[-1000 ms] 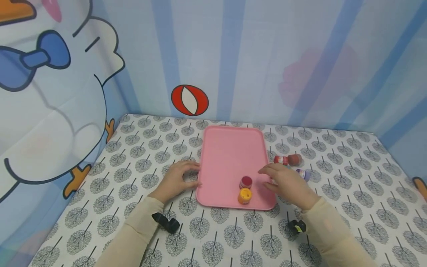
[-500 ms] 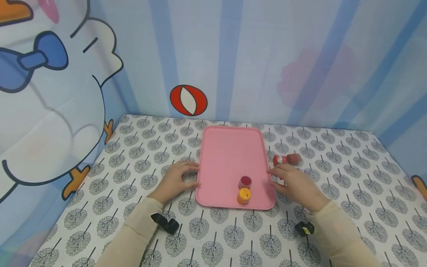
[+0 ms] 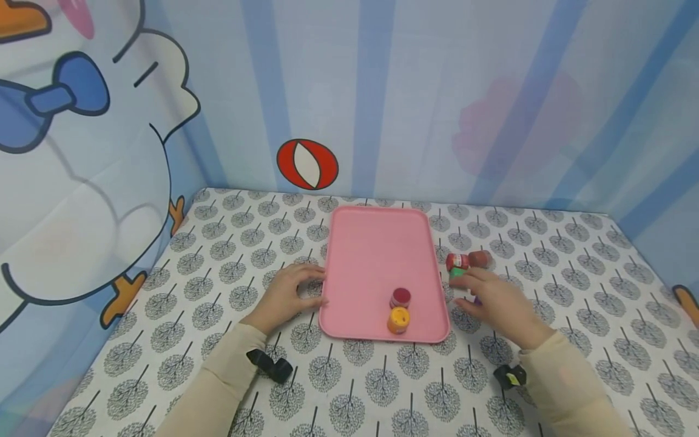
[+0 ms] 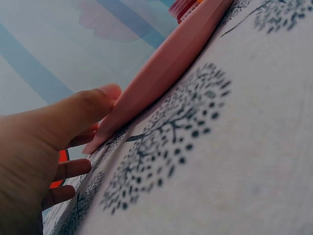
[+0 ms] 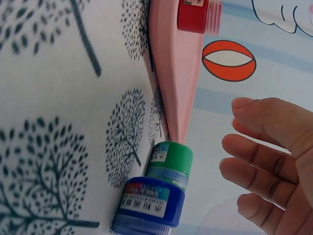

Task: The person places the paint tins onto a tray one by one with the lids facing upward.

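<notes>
My left hand [image 3: 286, 297] rests at the left edge of a pink tray [image 3: 377, 255], its thumb and fingertips at the rim. On the tray's lower right stand a dark red paint jar [image 3: 401, 295] and a yellow paint jar [image 3: 398, 320]. Right of the tray, my right hand [image 3: 499, 303] hovers over several small paint jars with its fingers loosely spread and nothing between them. In the right wrist view, a green-topped jar [image 5: 172, 159] and a blue jar [image 5: 149, 203] stand below and beside that hand. The head view shows the green one partly covered.
A red jar [image 3: 457, 261] and a brownish-red jar [image 3: 480, 259] lie just beyond the right hand. A white cloth with a tree print [image 3: 246, 230] covers the table. A blue striped curtain [image 3: 415, 103] stands behind it. Black wrist cameras [image 3: 269, 365] hang under both forearms.
My right hand has moved right, from over the tray's right edge to the loose jars beside it. The left hand stays at the tray's left rim.
</notes>
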The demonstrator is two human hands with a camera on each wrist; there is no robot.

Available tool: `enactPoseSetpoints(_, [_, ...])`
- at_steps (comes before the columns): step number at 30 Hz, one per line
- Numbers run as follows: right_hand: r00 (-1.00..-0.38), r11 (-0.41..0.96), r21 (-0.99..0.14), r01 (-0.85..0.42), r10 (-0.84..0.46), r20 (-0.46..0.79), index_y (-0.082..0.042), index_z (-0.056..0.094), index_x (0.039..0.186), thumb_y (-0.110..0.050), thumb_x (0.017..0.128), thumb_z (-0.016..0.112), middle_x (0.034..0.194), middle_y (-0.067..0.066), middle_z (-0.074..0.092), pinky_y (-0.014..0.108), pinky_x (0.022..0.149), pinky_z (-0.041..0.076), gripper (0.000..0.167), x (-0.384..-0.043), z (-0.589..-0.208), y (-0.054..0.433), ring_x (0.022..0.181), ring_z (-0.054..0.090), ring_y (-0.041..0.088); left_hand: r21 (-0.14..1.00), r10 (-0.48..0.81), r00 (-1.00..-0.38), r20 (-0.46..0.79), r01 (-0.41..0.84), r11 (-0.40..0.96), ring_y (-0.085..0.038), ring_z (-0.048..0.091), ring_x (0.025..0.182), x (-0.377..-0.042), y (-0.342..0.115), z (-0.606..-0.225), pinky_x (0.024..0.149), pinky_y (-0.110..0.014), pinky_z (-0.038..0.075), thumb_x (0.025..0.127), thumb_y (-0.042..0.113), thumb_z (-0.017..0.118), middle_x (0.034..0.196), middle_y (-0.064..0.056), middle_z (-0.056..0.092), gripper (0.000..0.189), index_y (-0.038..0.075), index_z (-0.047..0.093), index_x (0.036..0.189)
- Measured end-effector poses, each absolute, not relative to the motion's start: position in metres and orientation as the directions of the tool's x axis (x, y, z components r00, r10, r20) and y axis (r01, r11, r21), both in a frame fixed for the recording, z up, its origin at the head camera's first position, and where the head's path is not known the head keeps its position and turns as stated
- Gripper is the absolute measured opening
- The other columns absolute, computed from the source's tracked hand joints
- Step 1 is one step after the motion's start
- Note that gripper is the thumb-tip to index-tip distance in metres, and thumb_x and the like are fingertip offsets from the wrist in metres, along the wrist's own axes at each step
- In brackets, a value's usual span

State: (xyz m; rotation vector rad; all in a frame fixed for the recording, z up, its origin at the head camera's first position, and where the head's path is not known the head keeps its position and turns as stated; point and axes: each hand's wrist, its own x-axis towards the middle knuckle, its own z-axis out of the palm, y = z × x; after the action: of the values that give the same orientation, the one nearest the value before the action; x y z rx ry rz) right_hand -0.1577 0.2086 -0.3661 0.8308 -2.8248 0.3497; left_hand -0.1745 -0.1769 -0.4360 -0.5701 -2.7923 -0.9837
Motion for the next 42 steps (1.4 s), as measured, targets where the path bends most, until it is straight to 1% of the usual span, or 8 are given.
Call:
enactPoseSetpoints(4, [-0.828, 0.816, -0.18, -0.55, -0.505, 0.242, -0.009, 0.068, 0.112, -0.017, 0.08, 0.076, 0.111, 0.012, 0.068, 0.042, 0.074, 0.059, 0.034, -0.157, -0.367, 0.213, 0.081, 0.068, 0.022, 0.582, 0.303, -0.924, 0.233, 0.382, 0.718, -0.028, 0.049, 0.131, -0.174, -0.177, -0.436, 0.115, -0.054, 0.029, 0.074, 0.038, 0.08, 0.137, -0.003, 0.059, 0.051, 0.018, 0.066, 0.119])
enactPoseSetpoints(8, [-0.821, 0.806, -0.188, -0.561, -0.511, 0.255, -0.008, 0.067, 0.113, -0.017, 0.08, 0.076, 0.113, 0.012, 0.069, 0.047, 0.084, 0.057, 0.035, -0.158, -0.369, 0.217, 0.093, 0.068, 0.028, 0.583, 0.301, -0.926, 0.229, 0.378, 0.719, -0.028, 0.048, 0.132, -0.174, -0.176, -0.435, 0.115, -0.054, 0.029, 0.074, 0.038, 0.08, 0.137, -0.003, 0.059, 0.051, 0.018, 0.066, 0.119])
enactPoseSetpoints(11, [-0.825, 0.807, -0.199, -0.556, -0.507, 0.249, -0.008, 0.066, 0.114, -0.017, 0.081, 0.075, 0.114, 0.013, 0.068, 0.049, 0.086, 0.056, 0.035, -0.158, -0.37, 0.221, 0.098, 0.067, 0.031, 0.581, 0.303, -0.926, 0.226, 0.378, 0.721, -0.028, 0.049, 0.131, -0.173, -0.176, -0.434, 0.115, -0.054, 0.029, 0.074, 0.038, 0.079, 0.137, -0.003, 0.059, 0.051, 0.018, 0.066, 0.119])
enactPoseSetpoints(20, [-0.847, 0.827, -0.205, -0.524, -0.482, 0.224, -0.004, 0.066, 0.114, -0.017, 0.082, 0.073, 0.113, 0.016, 0.067, 0.051, 0.085, 0.056, 0.035, -0.156, -0.369, 0.23, 0.098, 0.066, 0.034, 0.586, 0.303, -0.926, 0.224, 0.377, 0.717, -0.028, 0.048, 0.132, -0.174, -0.177, -0.435, 0.116, -0.054, 0.029, 0.074, 0.039, 0.079, 0.137, -0.002, 0.058, 0.051, 0.018, 0.066, 0.119])
enactPoseSetpoints(28, [-0.87, 0.851, -0.193, -0.488, -0.457, 0.187, -0.004, 0.065, 0.116, -0.02, 0.082, 0.074, 0.102, 0.011, 0.066, 0.047, 0.078, 0.057, 0.039, -0.154, -0.367, 0.238, 0.086, 0.063, 0.023, 0.588, 0.307, -0.924, 0.229, 0.383, 0.712, -0.028, 0.049, 0.131, -0.174, -0.177, -0.434, 0.115, -0.054, 0.029, 0.075, 0.038, 0.079, 0.137, -0.003, 0.058, 0.051, 0.017, 0.066, 0.119])
enactPoseSetpoints(32, [-0.883, 0.862, -0.198, -0.467, -0.439, 0.167, -0.005, 0.065, 0.116, -0.019, 0.081, 0.074, 0.102, 0.01, 0.067, 0.048, 0.078, 0.056, 0.039, -0.154, -0.368, 0.243, 0.086, 0.064, 0.023, 0.588, 0.305, -0.925, 0.225, 0.379, 0.715, -0.028, 0.048, 0.132, -0.173, -0.177, -0.433, 0.116, -0.054, 0.029, 0.075, 0.039, 0.079, 0.137, -0.003, 0.058, 0.051, 0.017, 0.066, 0.119])
enactPoseSetpoints(36, [-0.891, 0.872, -0.194, -0.449, -0.423, 0.163, -0.004, 0.065, 0.114, -0.02, 0.08, 0.075, 0.101, 0.01, 0.067, 0.045, 0.072, 0.057, 0.04, -0.154, -0.369, 0.249, 0.084, 0.065, 0.024, 0.588, 0.303, -0.927, 0.22, 0.373, 0.718, -0.028, 0.048, 0.132, -0.173, -0.177, -0.433, 0.116, -0.055, 0.028, 0.075, 0.039, 0.079, 0.138, -0.003, 0.058, 0.052, 0.018, 0.065, 0.12])
enactPoseSetpoints(42, [-0.919, 0.896, -0.205, -0.393, -0.373, 0.129, -0.003, 0.063, 0.114, -0.024, 0.08, 0.075, 0.11, 0.018, 0.065, 0.043, 0.066, 0.057, 0.042, -0.151, -0.37, 0.257, 0.083, 0.065, 0.026, 0.591, 0.303, -0.928, 0.217, 0.371, 0.716, -0.028, 0.048, 0.132, -0.173, -0.177, -0.434, 0.116, -0.055, 0.028, 0.075, 0.039, 0.079, 0.138, -0.003, 0.058, 0.051, 0.018, 0.065, 0.12])
